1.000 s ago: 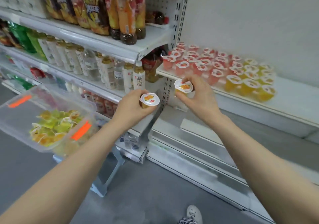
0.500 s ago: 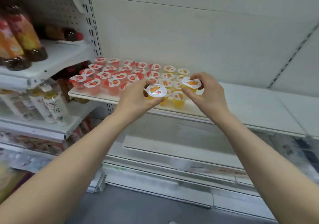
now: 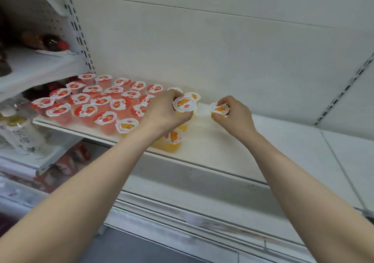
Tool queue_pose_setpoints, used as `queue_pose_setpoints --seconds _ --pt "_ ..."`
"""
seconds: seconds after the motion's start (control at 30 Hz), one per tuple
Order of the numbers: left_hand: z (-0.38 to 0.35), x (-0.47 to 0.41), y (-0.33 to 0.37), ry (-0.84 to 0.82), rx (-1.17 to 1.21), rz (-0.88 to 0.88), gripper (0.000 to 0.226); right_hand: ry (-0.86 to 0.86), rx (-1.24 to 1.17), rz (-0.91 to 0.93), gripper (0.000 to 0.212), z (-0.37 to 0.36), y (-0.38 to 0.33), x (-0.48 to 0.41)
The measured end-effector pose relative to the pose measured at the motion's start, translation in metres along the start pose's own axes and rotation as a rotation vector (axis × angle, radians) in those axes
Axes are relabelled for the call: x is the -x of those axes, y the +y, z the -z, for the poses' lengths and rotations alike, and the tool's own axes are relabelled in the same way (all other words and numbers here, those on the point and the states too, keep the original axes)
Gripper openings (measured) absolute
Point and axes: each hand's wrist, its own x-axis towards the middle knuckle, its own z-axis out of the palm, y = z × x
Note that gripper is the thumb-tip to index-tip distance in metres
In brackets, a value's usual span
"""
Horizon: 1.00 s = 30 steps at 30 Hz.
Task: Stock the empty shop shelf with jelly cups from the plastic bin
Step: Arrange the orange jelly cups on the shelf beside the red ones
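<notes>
My left hand [image 3: 164, 114] grips an orange jelly cup [image 3: 183, 105] just above the white shelf [image 3: 232, 153], over the orange cups standing there. My right hand [image 3: 235, 114] holds a second orange jelly cup [image 3: 220, 109] low at the shelf, to the right of the group. Several red jelly cups [image 3: 89, 102] fill the shelf's left part in rows. A few orange cups [image 3: 172, 140] stand beside them, some hidden behind my left hand. The plastic bin is out of view.
The shelf runs on to the right, bare and white, with a white back panel [image 3: 222, 50] behind it. To the left, a neighbouring rack holds drink bottles [image 3: 20, 135]. Below are further white shelf boards [image 3: 202, 208] and grey floor.
The view has swung right from the bin and drinks rack to the shelf. Both hands have moved forward and down onto the shelf, each still holding its cup; they are now farther apart.
</notes>
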Motion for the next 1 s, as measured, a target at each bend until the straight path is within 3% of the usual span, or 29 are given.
queue_pose_setpoints --seconds 0.43,0.73,0.87,1.0 --pt "-0.011 -0.037 -0.012 0.041 -0.06 0.011 0.045 -0.059 -0.004 -0.004 0.033 -0.032 0.019 -0.055" --pt "-0.024 -0.049 -0.003 0.027 -0.137 -0.089 0.045 -0.146 0.007 0.153 0.042 -0.02 0.031 -0.051" --pt "-0.04 -0.054 0.004 -0.02 -0.243 -0.173 0.057 -0.12 0.106 0.23 0.047 -0.002 0.035 -0.05" --pt "-0.062 -0.059 0.006 -0.064 -0.435 -0.26 0.054 -0.062 0.186 0.25 0.044 0.014 0.037 -0.051"
